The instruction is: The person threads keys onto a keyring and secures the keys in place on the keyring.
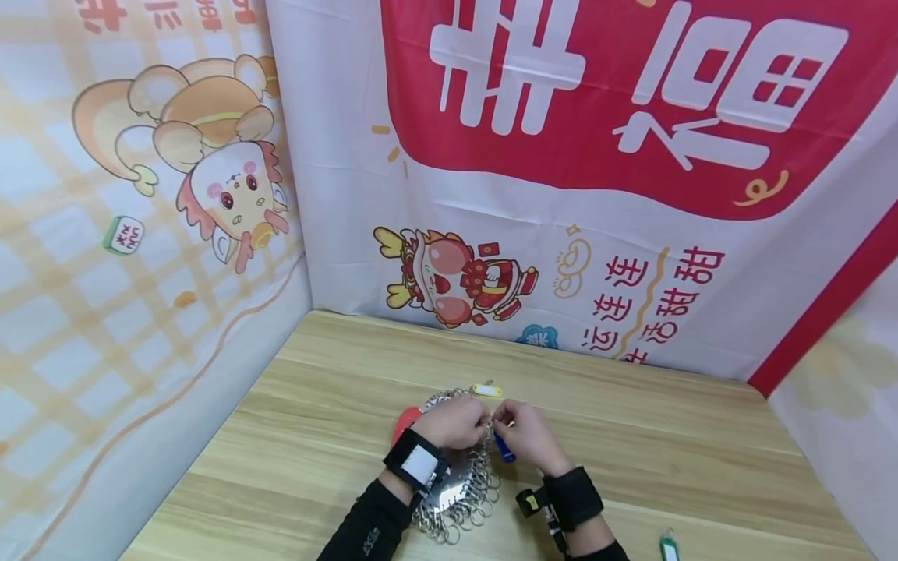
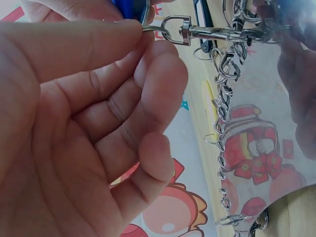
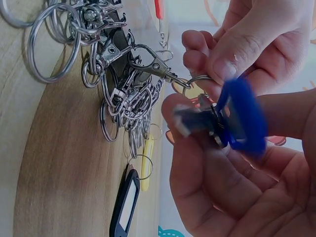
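My left hand (image 1: 452, 422) pinches a split key ring (image 3: 200, 79) between thumb and fingers. That ring hooks through a silver swivel clasp (image 2: 212, 33), one of several along the edge of a shiny, mirror-like plate (image 1: 449, 491). Thumb and fingers of my right hand (image 1: 531, 438) hold a blue key tag (image 3: 244, 116) with small metal parts, blurred in the right wrist view, close beside the ring. Many silver rings and clasps (image 1: 484, 487) hang around the plate's edge. The left hand and wrist cover part of the plate in the head view.
A yellow key tag (image 1: 487, 390) lies just beyond the hands, and a black key tag (image 3: 125, 202) lies near it. A green key tag (image 1: 669, 547) is at the table's front right. Something red (image 1: 405, 424) shows left of the left hand. Printed cloth walls (image 1: 337, 195) border the wooden table (image 1: 666, 436).
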Tool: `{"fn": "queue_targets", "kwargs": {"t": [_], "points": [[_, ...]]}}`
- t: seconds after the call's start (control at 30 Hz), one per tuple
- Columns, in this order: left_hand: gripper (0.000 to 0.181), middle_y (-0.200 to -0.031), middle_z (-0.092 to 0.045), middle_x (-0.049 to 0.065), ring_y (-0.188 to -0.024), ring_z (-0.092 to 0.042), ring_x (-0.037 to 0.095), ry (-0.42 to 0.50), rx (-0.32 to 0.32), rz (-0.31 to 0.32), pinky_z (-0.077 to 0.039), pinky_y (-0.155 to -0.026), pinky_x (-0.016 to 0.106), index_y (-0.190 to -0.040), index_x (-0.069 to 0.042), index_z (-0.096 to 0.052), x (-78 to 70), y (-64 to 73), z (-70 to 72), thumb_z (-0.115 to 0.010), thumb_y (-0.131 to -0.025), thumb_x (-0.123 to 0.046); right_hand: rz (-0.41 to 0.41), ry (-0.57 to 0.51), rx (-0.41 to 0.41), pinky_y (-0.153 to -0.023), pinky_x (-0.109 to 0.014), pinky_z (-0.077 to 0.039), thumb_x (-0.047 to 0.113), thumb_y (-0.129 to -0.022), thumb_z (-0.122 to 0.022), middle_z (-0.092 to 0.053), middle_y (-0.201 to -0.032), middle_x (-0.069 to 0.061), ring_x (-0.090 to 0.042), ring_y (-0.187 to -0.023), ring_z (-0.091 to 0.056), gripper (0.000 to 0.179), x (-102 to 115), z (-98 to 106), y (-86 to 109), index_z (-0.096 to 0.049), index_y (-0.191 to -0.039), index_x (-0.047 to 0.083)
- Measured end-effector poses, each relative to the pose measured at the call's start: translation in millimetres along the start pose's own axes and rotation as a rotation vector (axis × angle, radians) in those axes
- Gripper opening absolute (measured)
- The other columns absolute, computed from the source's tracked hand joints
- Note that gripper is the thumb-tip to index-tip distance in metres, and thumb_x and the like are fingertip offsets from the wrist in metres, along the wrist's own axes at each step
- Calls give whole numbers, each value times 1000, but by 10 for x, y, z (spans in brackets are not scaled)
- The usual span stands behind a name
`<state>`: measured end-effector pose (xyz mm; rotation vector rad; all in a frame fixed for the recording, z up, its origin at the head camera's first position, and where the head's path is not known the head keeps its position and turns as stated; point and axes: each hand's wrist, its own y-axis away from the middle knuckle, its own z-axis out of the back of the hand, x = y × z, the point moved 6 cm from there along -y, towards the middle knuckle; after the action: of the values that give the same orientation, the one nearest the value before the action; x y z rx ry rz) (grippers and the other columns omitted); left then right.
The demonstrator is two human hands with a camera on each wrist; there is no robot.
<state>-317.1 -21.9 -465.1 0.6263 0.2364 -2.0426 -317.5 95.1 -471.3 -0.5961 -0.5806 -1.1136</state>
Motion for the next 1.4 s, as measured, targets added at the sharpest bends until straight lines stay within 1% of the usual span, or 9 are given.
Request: {"fn": "queue_targets", "kwargs": {"t": [0.23,0.43,0.57,0.77,0.87,1.0,1.2,1.3,1.4], "points": [[26,-57,-46,-4,-47,-47,10,-27,-5,0,-39,-46,24,-67,-16,-50,4,-9,-5,-57,-91,-15,45,-10,20,-57,-25,-48,3,-84,-65,-63,-75,0,-11,-66,-58,3,21,6,9,-65,-83,1],[21,-60,-50,-4,-48,-49,10,-49,18,15,-40,-47,25,-73,-17,-54,20,-27,-28,-54,-93,-19,56,34,24,-58,-24,-48,2,-83,-65,-63,-73,3,-8,-64,-57,6,28,10,3,-68,-82,7],[20,-60,-50,-4,-49,-49,10,-66,27,9,-39,-47,25,-74,-18,-53,22,-36,-41,-53,-94,-20,69,44,12,-56,-25,-47,1,-84,-64,-62,-71,2,-9,-61,-56,9,48,16,5,-67,-78,7],[19,-61,-49,-4,-50,-48,10,-97,11,-6,-38,-48,25,-76,-18,-53,3,-29,-39,-52,-95,-21,41,29,13,-52,-25,-45,3,-85,-64,-60,-70,3,-9,-58,-53,10,38,14,10,-65,-78,9],[18,-62,-49,-4,-51,-49,10,-86,19,10,-39,-49,25,-78,-19,-53,7,-35,-46,-51,-96,-22,33,20,20,-52,-24,-45,5,-87,-65,-60,-70,4,-9,-58,-53,10,39,14,9,-65,-78,10],[18,-62,-50,-3,-52,-51,11,-68,28,29,-40,-50,26,-79,-20,-54,15,-45,-47,-50,-96,-23,58,27,16,-53,-24,-45,5,-87,-65,-60,-70,4,-8,-59,-53,10,67,24,7,-65,-78,10],[20,-61,-51,-3,-50,-51,12,-37,24,41,-40,-49,26,-77,-19,-54,35,-55,-56,-50,-96,-23,90,33,4,-55,-24,-46,3,-85,-66,-61,-70,4,-7,-59,-53,11,102,32,13,-65,-77,9],[19,-60,-51,-3,-49,-52,12,-18,16,43,-40,-48,26,-76,-18,-54,40,-49,-50,-53,-95,-21,74,23,1,-55,-24,-46,3,-85,-66,-61,-70,4,-7,-60,-53,11,93,26,15,-65,-76,9],[18,-60,-50,-2,-50,-52,12,-4,8,38,-40,-48,26,-75,-17,-53,43,-43,-45,-56,-92,-19,44,10,-3,-52,-24,-45,3,-86,-65,-60,-69,3,-9,-57,-53,11,74,18,13,-65,-76,8]]}}
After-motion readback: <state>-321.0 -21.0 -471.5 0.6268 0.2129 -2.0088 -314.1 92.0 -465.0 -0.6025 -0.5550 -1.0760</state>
